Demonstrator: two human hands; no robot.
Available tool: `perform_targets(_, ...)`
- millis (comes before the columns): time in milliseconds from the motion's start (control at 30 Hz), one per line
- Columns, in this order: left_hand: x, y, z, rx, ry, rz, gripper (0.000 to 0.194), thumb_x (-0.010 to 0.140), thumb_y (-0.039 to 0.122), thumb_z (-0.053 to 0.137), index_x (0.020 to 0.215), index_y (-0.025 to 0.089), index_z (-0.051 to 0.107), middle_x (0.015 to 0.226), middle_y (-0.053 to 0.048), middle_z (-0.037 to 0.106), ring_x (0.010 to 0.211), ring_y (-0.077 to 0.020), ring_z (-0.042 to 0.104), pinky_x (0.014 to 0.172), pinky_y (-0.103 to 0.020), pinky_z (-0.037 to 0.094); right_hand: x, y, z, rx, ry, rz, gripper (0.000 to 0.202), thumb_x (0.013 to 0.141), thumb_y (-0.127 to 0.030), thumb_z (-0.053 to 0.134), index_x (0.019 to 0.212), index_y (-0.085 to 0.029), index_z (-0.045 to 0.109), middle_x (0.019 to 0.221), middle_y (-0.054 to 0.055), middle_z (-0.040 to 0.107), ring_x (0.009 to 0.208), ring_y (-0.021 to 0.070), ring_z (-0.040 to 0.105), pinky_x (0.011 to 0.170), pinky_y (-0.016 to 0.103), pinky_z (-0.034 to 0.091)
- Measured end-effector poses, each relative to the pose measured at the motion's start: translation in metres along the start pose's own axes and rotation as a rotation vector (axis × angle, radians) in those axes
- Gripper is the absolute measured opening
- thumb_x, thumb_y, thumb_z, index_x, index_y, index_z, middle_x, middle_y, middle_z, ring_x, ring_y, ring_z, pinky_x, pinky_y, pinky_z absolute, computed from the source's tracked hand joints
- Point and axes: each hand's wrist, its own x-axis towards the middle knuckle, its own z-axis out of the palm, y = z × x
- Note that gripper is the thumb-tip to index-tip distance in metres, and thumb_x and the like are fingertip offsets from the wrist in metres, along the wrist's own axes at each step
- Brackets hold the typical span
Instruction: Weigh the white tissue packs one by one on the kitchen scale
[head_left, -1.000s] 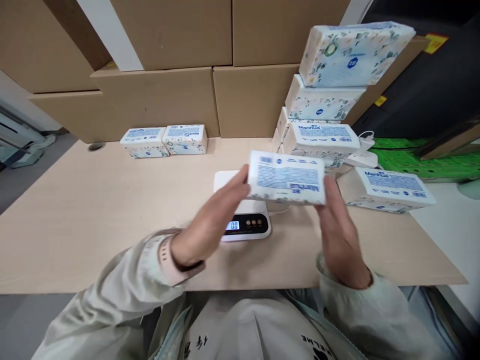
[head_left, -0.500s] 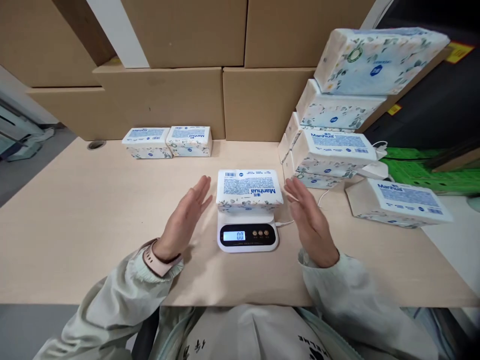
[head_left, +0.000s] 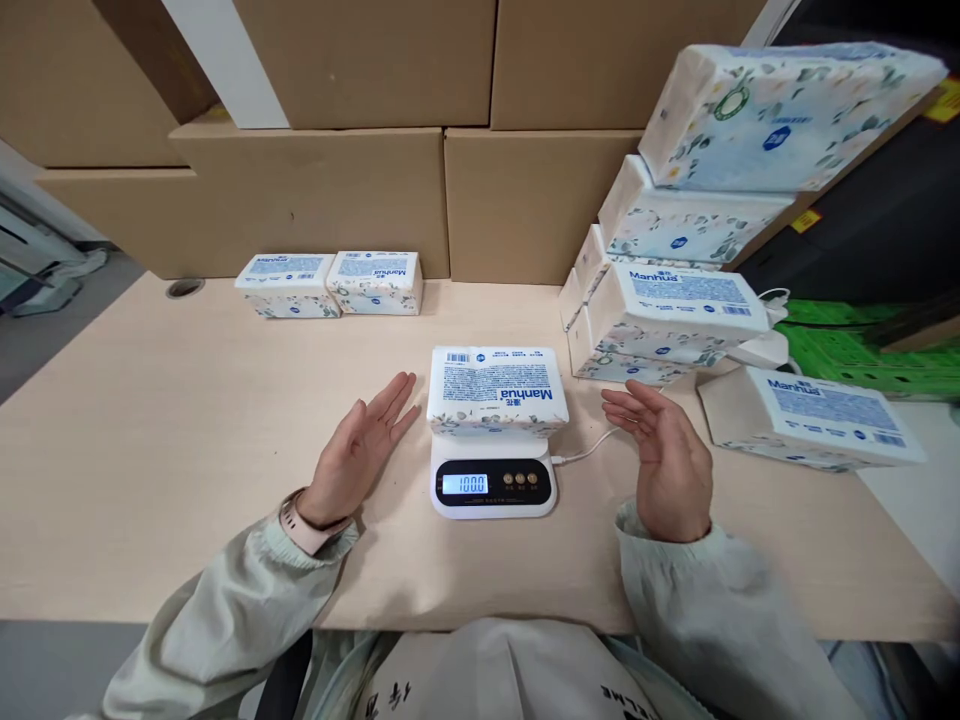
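Note:
On a white digital scale point(head_left: 493, 508) lies a Manhua tissue pack point(head_left: 496, 388), its printed label upside down to me. The scale's lit display point(head_left: 465, 484) appears to read 100.0. My left hand point(head_left: 356, 455) is to the left of the pack, fingers stretched out and holding nothing. On the other side, my right hand point(head_left: 667, 460) is open with its palm turned inward, apart from the pack and near the stacked tissue packs point(head_left: 686, 310). A white cable point(head_left: 589, 452) comes out of the scale's right side.
Two tissue packs point(head_left: 375, 282) sit side by side at the back left. Another pack point(head_left: 817, 415) lies at the right, beside a green crate point(head_left: 862, 345). Cardboard boxes point(head_left: 315, 200) line the rear edge of the table point(head_left: 187, 450).
Both hands have drawn away from the pack, the right one farther outward with its palm more visible. The scale's display has gone from 0.0 to what looks like 100.0.

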Motion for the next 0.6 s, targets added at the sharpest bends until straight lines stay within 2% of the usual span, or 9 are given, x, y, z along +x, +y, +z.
perform_targets(200, -0.0021, -0.0028, 0.0019, 0.013, -0.026, -0.001, 0.056, 0.107, 0.064, 0.056, 0.146, 0.029, 0.075, 0.174, -0.002, 0.048, 0.175, -0.0285, 0.017, 0.146, -0.050, 0.011, 0.0018, 0.0031, 0.0000, 0.060, 0.035, 0.013, 0.045, 0.102, -0.060, 0.063, 0.117, -0.020, 0.078, 0.108, 0.009, 0.084, 0.103, 0.0240, 0.079, 0.099, 0.044, 0.060)
perform_targets(600, -0.0015, -0.0017, 0.0036, 0.007, -0.006, 0.004, 0.057, 0.105, 0.067, 0.058, 0.143, 0.028, 0.077, 0.170, -0.002, 0.053, 0.174, -0.0283, 0.021, 0.145, -0.048, 0.017, 0.0038, 0.0053, -0.0010, 0.128, -0.026, 0.085, 0.049, 0.103, -0.063, 0.059, 0.102, -0.019, 0.082, 0.102, 0.011, 0.086, 0.099, 0.0269, 0.083, 0.101, 0.049, 0.063)
